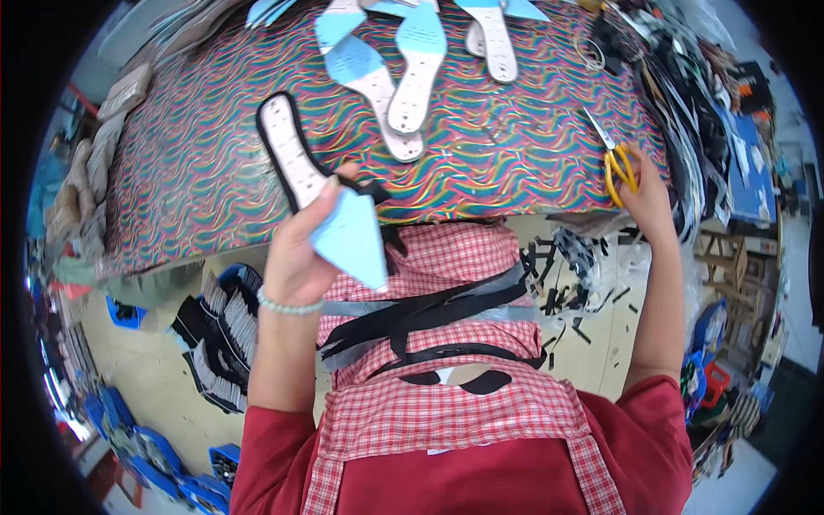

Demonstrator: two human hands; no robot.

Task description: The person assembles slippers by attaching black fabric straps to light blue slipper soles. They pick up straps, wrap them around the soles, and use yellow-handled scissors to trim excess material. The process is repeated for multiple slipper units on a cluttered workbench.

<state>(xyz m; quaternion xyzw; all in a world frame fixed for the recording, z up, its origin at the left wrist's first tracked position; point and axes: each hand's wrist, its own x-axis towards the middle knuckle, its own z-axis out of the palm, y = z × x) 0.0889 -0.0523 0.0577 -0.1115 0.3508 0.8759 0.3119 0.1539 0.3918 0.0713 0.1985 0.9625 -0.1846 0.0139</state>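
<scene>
Holding 1 blk-edged insole [300,167] by tbl's [481,189] front edge was L hand [300,249], thumb atop; R hand [645,193] curled at 1 pr yel.-handled scissors [610,150], grip unclear; 4+ other insoles [416,81] lay beyond.

between the left hand [300,247] and yellow-handled scissors [610,160], the near-side patterned tablecloth [515,167] is left open; farther back, passage is obstructed by blue-and-white insoles [421,60], at right by heaped dark strips [687,116].
</scene>
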